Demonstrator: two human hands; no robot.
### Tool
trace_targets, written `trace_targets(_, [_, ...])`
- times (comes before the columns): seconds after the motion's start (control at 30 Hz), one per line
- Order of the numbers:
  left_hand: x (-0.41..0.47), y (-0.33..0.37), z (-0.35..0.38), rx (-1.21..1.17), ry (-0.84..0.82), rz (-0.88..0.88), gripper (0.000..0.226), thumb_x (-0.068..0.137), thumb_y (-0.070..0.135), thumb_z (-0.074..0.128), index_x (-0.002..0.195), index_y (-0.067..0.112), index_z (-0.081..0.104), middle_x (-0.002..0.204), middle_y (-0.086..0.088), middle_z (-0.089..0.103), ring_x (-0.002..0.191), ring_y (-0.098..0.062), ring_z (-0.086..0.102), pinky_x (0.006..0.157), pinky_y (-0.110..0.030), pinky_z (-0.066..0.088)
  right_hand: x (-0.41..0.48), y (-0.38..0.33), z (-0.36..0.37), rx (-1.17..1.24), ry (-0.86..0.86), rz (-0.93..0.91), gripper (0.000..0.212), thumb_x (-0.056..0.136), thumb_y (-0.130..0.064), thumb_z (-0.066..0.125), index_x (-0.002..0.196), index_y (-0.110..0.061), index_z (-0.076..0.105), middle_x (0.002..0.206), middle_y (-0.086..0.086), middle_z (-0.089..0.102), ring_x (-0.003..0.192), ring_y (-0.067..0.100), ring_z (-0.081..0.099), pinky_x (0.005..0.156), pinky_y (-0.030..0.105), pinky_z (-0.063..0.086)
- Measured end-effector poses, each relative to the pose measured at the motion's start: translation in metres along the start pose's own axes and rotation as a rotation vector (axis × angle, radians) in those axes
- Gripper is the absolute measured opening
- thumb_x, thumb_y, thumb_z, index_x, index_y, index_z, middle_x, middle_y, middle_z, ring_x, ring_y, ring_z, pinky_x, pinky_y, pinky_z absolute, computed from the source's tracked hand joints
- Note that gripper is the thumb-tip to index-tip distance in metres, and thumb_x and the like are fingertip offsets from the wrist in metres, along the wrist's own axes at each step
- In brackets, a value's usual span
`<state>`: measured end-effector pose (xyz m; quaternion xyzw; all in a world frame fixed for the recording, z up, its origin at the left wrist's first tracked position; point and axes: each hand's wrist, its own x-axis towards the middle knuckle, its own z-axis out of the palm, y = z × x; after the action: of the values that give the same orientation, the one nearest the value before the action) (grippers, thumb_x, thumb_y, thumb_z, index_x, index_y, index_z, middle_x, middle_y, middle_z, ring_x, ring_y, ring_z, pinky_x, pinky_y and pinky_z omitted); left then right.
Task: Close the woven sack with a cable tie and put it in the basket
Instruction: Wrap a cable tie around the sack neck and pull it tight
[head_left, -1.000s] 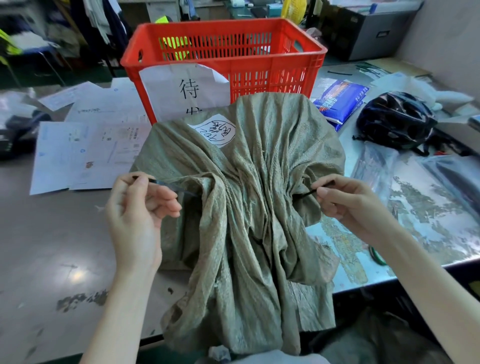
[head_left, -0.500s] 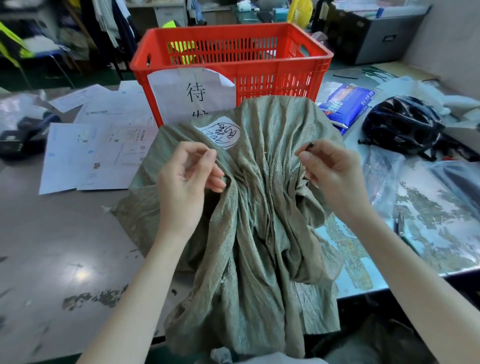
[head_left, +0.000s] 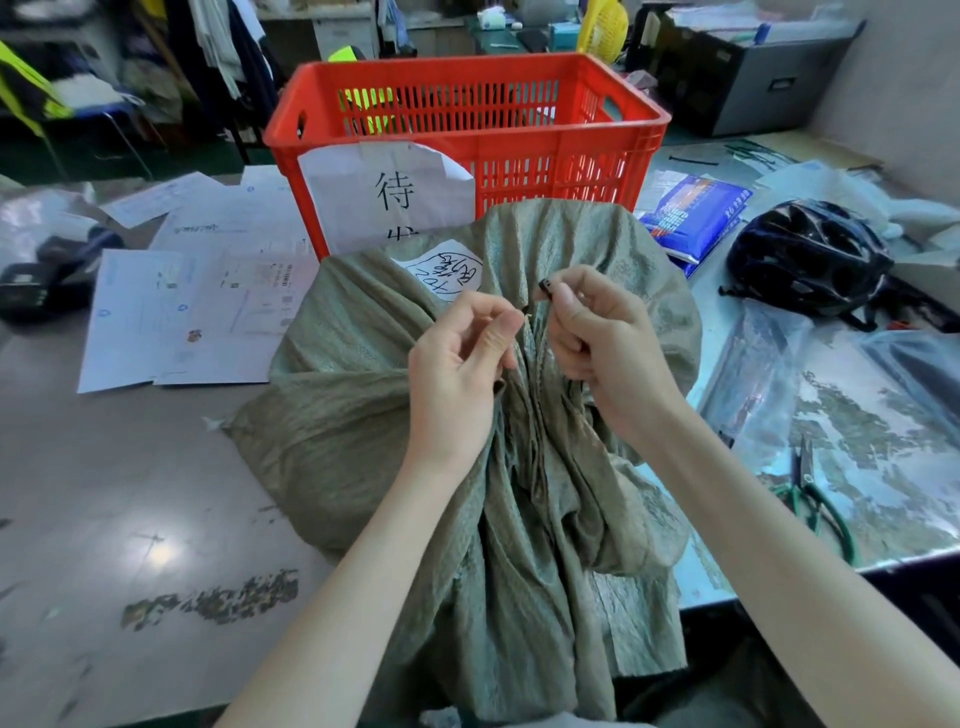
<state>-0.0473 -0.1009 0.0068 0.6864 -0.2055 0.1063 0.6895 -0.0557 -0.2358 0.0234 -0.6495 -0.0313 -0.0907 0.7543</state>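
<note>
Soft, crumpled woven sack (head_left: 363, 415) slumped on table (head_left: 104, 493) before red basket (head_left: 571, 156); likely light, floppy, best gripped at gathered neck. Left hand (head_left: 457, 374) pinching cable tie tail, right hand (head_left: 602, 343) pinching cable tie (head_left: 544, 289) head
</note>
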Motion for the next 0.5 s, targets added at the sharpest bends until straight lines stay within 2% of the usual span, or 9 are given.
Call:
trace_targets(0.13, [0.0002,-0.0029,0.0013,-0.067,0.020,-0.060,0.016,0.094,0.023,0.057,0.080,0.015,0.059,0.057,0.008,0.050,0.047,-0.005,0.038,0.048,-0.018,0.029,0.0014,0.0030,-0.0027,0.145,-0.032,0.079,0.022,0.096,-0.004,0.043,0.076,-0.013,0.040,0.054,0.003,0.030,0.042,0.009,0.020,0.041,0.024,0.009])
trace_targets(0.23, [-0.0003,-0.0034,0.0009,-0.130,0.014,-0.099,0.016,0.095,0.018,0.055,0.080,0.014,0.058,0.056,0.003,0.049,0.047,-0.006,0.036,0.047,-0.016,0.028,0.0027,0.0059,-0.0054,0.207,-0.075,0.108,0.023,0.093,-0.003,0.045,0.073,-0.012,0.042,0.051,0.000,0.035,0.039,0.008,0.021,0.043,0.026,0.007])
trace_targets(0.37, [-0.0007,-0.0016,0.0020,-0.198,0.022,-0.138,0.015,0.095,0.011,0.053,0.080,0.009,0.057,0.056,-0.003,0.045,0.045,-0.003,0.036,0.046,-0.012,0.029,0.0032,0.0084,-0.0098,0.286,-0.117,0.131,0.021,0.090,-0.004,0.048,0.071,-0.012,0.045,0.051,0.001,0.030,0.038,0.008,0.022,0.042,0.024,0.009])
trace_targets(0.5, [-0.0006,-0.0026,0.0028,-0.192,0.024,-0.144,0.016,0.095,0.013,0.053,0.080,0.010,0.057,0.056,-0.002,0.045,0.045,-0.002,0.036,0.047,-0.010,0.030,-0.0005,0.0091,-0.0099,0.280,-0.147,0.147,0.020,0.089,-0.004,0.050,0.071,-0.011,0.047,0.049,-0.002,0.028,0.040,0.007,0.021,0.041,0.023,0.008])
